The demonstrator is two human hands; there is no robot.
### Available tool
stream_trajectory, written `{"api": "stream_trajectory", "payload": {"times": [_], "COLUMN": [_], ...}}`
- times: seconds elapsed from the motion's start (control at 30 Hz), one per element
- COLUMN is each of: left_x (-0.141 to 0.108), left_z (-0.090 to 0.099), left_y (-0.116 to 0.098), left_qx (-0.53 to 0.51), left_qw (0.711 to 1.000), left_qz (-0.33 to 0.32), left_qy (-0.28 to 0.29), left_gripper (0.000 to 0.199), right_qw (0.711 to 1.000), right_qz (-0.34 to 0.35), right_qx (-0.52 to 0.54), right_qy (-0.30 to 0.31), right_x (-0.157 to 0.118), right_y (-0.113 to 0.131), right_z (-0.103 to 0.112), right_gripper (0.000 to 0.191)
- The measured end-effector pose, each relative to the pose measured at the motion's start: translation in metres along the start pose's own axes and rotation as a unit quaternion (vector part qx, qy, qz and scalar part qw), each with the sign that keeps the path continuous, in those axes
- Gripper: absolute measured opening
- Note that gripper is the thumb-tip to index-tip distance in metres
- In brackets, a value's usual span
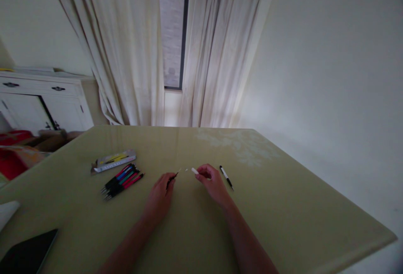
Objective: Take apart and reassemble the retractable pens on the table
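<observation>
My left hand [163, 190] is closed around a black pen part [170, 180], and a thin refill-like tip [178, 172] juts out of it toward the upper right. Between the thumb and fingers of my right hand [212, 181] is a white pen barrel [194, 171], pointing up and left. A tiny white piece [186, 169] lies on the table between the two hands, touching neither. Just right of my right hand rests a white and black pen [226, 177]. Left of my left hand lies a bunch of black-gripped pens [122, 181] in several colours.
A flat pen box [115, 160] lies behind the bunch of pens. The table [283, 215] has a yellow-green cover. A dark flat device [30, 253] and a white object [8, 213] are at its left edge. Curtains [132, 47] and a white cabinet [66, 104] stand beyond.
</observation>
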State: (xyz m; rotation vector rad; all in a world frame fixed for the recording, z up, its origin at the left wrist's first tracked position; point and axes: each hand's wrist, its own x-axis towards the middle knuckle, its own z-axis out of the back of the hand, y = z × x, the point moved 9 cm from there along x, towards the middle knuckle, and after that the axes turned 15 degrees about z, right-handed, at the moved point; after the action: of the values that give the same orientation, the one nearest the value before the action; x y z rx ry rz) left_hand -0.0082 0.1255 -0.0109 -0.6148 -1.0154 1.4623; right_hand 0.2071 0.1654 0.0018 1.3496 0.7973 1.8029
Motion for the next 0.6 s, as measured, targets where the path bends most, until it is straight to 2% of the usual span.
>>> {"api": "stream_trajectory", "payload": {"times": [0.1, 0.27, 0.33, 0.47, 0.6], "left_x": [0.005, 0.005, 0.007, 0.023, 0.047], "left_z": [0.005, 0.017, 0.016, -0.003, -0.024], "left_y": [0.01, 0.01, 0.009, 0.003, -0.001], "left_qx": [-0.029, -0.082, -0.076, 0.008, 0.044], "left_qw": [0.999, 0.994, 0.994, 0.998, 0.998], "left_qz": [0.041, 0.062, 0.073, 0.065, 0.053], "left_qy": [-0.01, -0.03, -0.035, -0.013, -0.011], "left_gripper": [0.023, 0.018, 0.023, 0.032, 0.026], "right_qw": [1.0, 0.999, 0.999, 0.998, 0.996], "right_qz": [-0.012, -0.034, -0.041, -0.05, -0.062], "right_qx": [0.017, 0.027, 0.023, 0.014, 0.018], "right_qy": [-0.009, -0.016, -0.023, -0.047, -0.064], "right_x": [0.001, -0.001, -0.001, 0.0, 0.0], "right_y": [-0.007, -0.013, -0.015, -0.018, -0.022], "right_z": [-0.001, -0.008, -0.009, -0.005, -0.001], "right_gripper": [0.026, 0.018, 0.017, 0.02, 0.016]}}
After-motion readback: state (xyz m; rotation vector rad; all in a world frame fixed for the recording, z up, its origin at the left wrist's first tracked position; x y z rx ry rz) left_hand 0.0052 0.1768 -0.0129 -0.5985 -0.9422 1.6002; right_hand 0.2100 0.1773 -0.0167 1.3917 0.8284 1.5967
